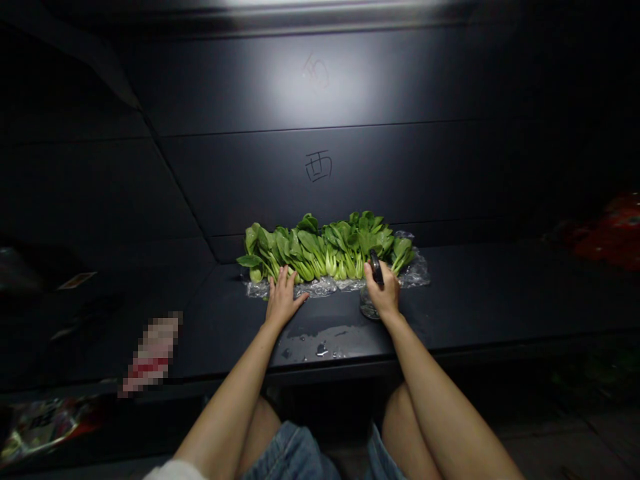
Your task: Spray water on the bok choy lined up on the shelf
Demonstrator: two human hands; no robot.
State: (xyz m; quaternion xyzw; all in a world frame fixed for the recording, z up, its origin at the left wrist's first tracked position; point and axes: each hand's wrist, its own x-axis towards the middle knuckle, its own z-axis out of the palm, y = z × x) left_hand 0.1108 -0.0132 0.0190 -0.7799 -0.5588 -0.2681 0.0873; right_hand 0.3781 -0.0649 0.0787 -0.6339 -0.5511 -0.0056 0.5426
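Observation:
A row of green bok choy (315, 250) lies on clear plastic film (323, 288) against the back panel, leaves toward the wall and pale stems toward me. My left hand (284, 300) rests with fingers spread at the near edge of the film, its fingertips by the stems on the left side. At the right part of the row, my right hand (384, 290) is wrapped round a spray bottle (370, 305) with a black top and a clear body. The hand covers much of the bottle.
The dark shelf (475, 293) carries water drops (323, 348) near its front edge. A blurred-out pinkish item (153, 353) lies to the left. Shiny packages (47, 423) sit lower left, and red items (610, 230) stand at far right. Marks are drawn on the back panel (240, 173).

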